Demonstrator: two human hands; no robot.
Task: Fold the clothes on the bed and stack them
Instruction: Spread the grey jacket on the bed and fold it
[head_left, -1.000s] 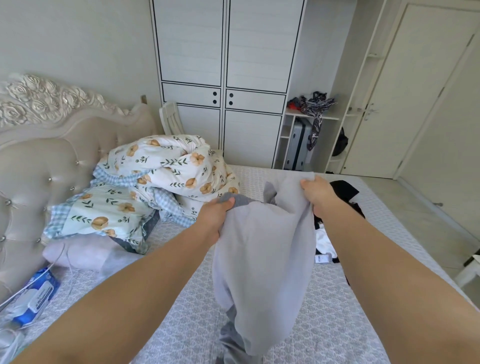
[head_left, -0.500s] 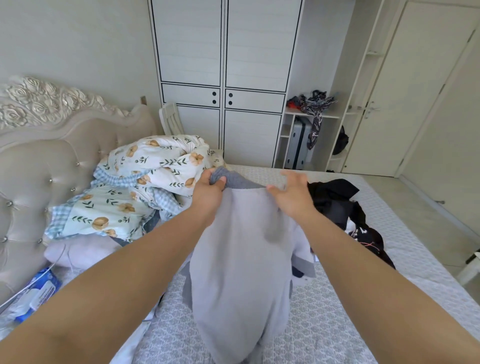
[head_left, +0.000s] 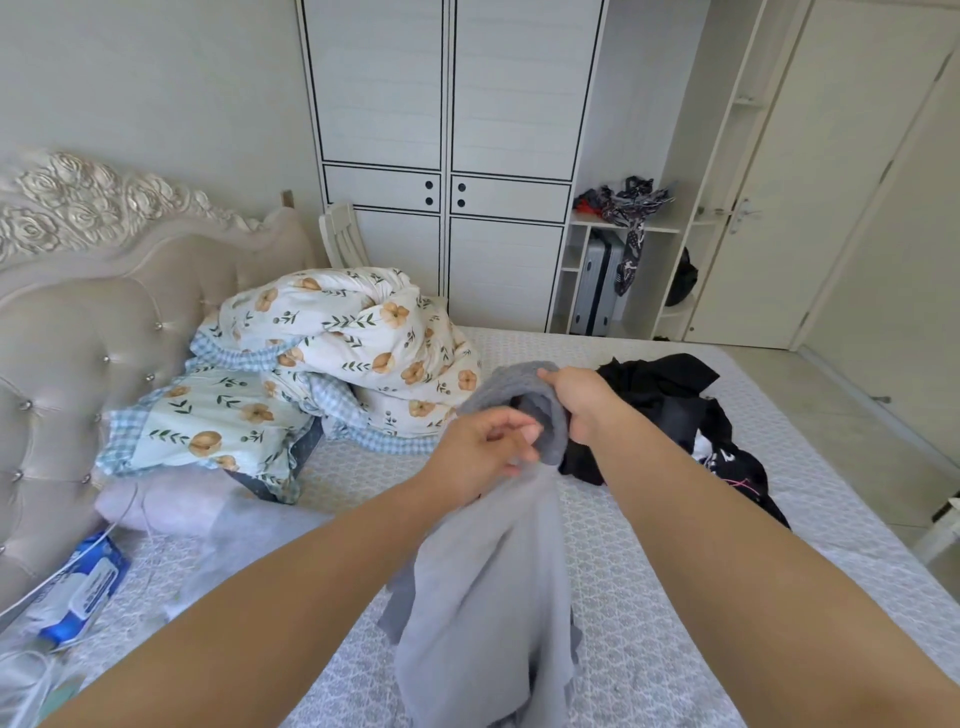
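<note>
Grey garment (head_left: 483, 597): 1 piece, lifted above the middle of the bed (head_left: 649, 597), its darker ribbed hem bunched at the top and the rest hanging down toward the near edge; probably held high so the cloth drops straight and the edges can be found before folding.
Right hand (head_left: 579, 402): fingers curled round the ribbed hem, carrying most of the weight at the top.
Left hand (head_left: 485, 447): just beside the right, thumb and fingertips pinched together on a lower fold of the same garment, likely hunting for a second corner to spread it.
Dark clothes (head_left: 675, 410): 1 loose heap toward the bed's right edge, beyond the right hand, unfolded; how many pieces it holds cannot be told.
Folded stack: 0 in view, so the task looks barely begun.
Floral duvet (head_left: 343, 332): 1 bundle pushed up toward the headboard (head_left: 78, 322) at the far left, seemingly to leave the mattress free for folding.
Floral pillow (head_left: 208, 421): 1, lying below the duvet near the headboard.
Blue and white packet (head_left: 85, 587): 1, at the bed's near left corner.
Wardrobe (head_left: 447, 156): 1, against the far wall.
</note>
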